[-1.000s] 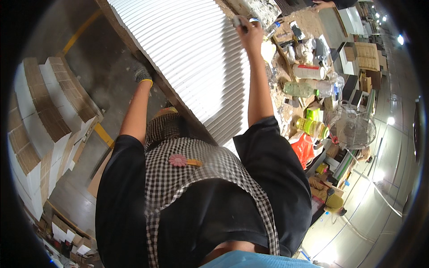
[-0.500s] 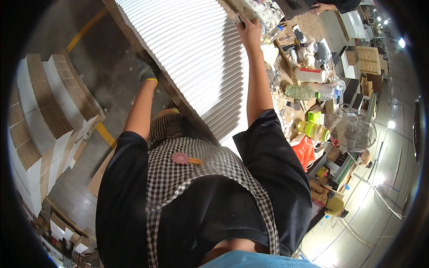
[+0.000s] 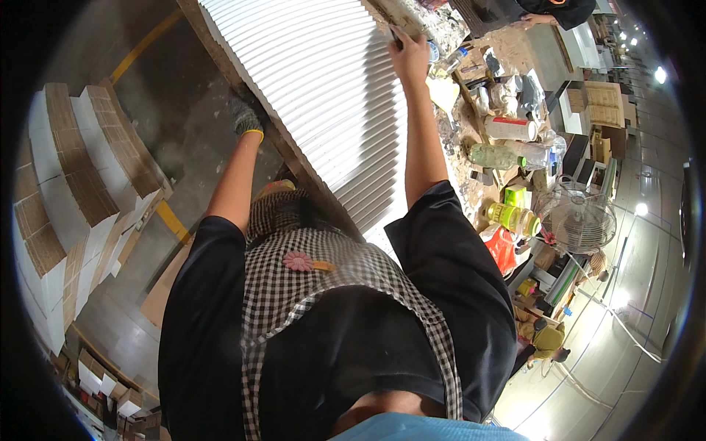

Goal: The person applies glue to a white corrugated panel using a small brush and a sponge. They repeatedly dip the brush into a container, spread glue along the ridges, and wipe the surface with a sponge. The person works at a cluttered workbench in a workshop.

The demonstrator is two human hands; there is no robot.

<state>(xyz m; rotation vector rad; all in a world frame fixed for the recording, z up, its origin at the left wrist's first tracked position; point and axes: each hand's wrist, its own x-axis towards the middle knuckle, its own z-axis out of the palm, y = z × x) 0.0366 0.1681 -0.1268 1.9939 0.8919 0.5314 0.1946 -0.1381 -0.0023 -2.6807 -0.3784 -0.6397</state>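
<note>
A wide layer of overlapping white sheets point(image 3: 309, 81), fanned into many ridges, covers the table in front of me. At its far right edge, my right hand point(image 3: 409, 60) is closed around a small dark object point(image 3: 398, 34), whose kind I cannot make out. My left hand point(image 3: 245, 117), in a dark grey knitted glove with a yellow cuff, is beside the table's wooden left edge point(image 3: 283, 147). The glove blends into the dark floor and shadow, so its fingers cannot be made out.
Right of the sheets, the worktop holds a green bottle point(image 3: 494, 155), a white canister point(image 3: 511, 128), a yellow-green jar point(image 3: 513, 218) and a red bag point(image 3: 501, 248). A fan point(image 3: 577, 217) stands beyond. Stacked cartons point(image 3: 81, 162) are at left. Another person's hand point(image 3: 531, 20) is at far right.
My gloved left hand has shifted slightly closer to the table edge. The right hand keeps its grip on the dark object at nearly the same place. The view has tilted a little.
</note>
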